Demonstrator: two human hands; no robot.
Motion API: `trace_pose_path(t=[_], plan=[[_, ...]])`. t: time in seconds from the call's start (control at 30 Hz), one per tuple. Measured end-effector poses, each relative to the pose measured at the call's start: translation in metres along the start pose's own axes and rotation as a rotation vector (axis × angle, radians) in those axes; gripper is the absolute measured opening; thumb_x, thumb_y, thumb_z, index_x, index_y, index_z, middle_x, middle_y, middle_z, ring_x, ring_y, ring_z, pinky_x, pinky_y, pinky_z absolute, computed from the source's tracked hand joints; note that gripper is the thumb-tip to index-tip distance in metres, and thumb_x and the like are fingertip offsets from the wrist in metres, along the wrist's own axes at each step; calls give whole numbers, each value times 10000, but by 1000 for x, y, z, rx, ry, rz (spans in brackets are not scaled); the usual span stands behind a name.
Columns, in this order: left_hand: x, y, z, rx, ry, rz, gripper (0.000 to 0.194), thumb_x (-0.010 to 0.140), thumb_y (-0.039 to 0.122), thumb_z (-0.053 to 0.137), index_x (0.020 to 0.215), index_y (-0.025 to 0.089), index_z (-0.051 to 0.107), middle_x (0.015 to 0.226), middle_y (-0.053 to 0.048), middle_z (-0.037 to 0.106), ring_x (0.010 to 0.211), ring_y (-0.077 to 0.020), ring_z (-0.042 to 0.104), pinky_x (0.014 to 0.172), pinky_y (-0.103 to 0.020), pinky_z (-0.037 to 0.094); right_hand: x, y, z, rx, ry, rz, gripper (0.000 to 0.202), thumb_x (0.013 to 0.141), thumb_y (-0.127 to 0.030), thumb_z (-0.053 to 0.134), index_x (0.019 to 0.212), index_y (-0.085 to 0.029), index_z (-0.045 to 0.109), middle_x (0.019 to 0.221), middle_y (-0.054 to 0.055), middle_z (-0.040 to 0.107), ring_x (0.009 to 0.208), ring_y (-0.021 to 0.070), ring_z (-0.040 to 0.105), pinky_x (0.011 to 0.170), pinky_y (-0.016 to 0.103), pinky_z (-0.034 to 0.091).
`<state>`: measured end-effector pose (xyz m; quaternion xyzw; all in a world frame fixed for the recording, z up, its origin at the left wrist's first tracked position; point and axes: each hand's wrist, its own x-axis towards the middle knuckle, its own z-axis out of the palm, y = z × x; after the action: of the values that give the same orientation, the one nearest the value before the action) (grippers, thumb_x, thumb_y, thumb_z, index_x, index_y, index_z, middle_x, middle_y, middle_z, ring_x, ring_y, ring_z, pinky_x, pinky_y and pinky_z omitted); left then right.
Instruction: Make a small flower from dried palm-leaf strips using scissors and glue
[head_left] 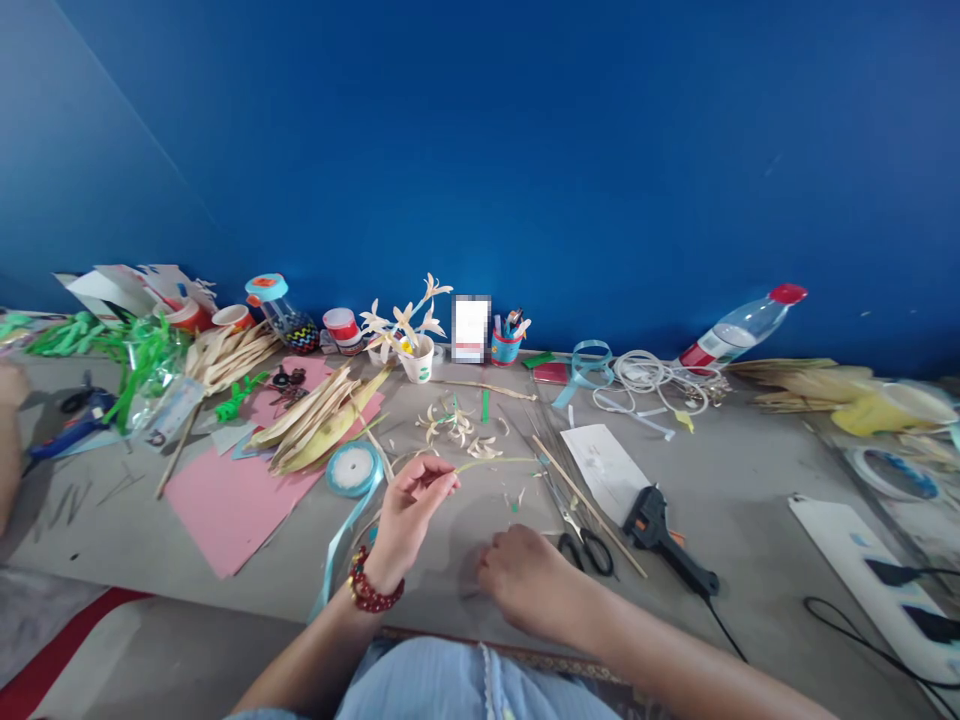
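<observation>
A thin pale green strip (499, 461) reaches to the right from my left hand (411, 510), which pinches its end between thumb and fingers. My right hand (519, 578) rests low over the grey table (465, 530), fingers curled; what they hold, if anything, is hidden. Small pale petal pieces (454, 425) lie beyond my hands. To the right of my right hand are black-handled scissors (585, 545), and a thin stick (589, 505) lies beside them. A roll of light blue ribbon (354, 469) sits left of my left hand.
Pink paper (232, 505) and dried husks (319, 415) lie left. A white cup (418, 360) holds pale flowers at the back. A black glue gun (667, 540), a tilted bottle (742, 330) and a power strip (874, 570) are right. Another person's arm (9, 440) shows far left.
</observation>
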<state>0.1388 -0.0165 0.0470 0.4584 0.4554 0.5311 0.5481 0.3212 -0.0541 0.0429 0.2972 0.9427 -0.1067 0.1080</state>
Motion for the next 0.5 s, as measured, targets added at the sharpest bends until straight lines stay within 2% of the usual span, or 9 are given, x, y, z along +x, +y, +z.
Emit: trace_pose_path(t=[0.17,0.27,0.37,0.5], plan=[[-1,1,2,26,-25,21,95,829,268,683,850,176,679,751,-20,663,736,-156,616,703,-262,479,13,-12,9,-24,-32,42,186,779,7,597,782,-127,726,732,112,731,693,255,695,578,319,442],[-2,0,0,21,-12,13,99,831,271,679,855,175,678,748,-21,669,729,-153,615,697,-259,478,16,-3,7,-4,-41,62,175,747,-3,611,782,-126,731,745,112,744,696,265,704,568,319,443],[-4,-2,-1,7,2,-5,105,827,274,683,862,175,677,744,-17,671,724,-150,616,699,-257,482,13,12,1,40,-42,108,120,730,-79,641,791,-123,734,774,113,755,708,272,709,576,311,440],[-6,-2,-2,7,-12,-20,111,827,277,685,853,169,675,736,-17,672,715,-147,617,698,-255,487,3,24,-13,135,-7,180,145,790,-147,597,855,-142,726,848,103,757,764,244,702,624,289,426]])
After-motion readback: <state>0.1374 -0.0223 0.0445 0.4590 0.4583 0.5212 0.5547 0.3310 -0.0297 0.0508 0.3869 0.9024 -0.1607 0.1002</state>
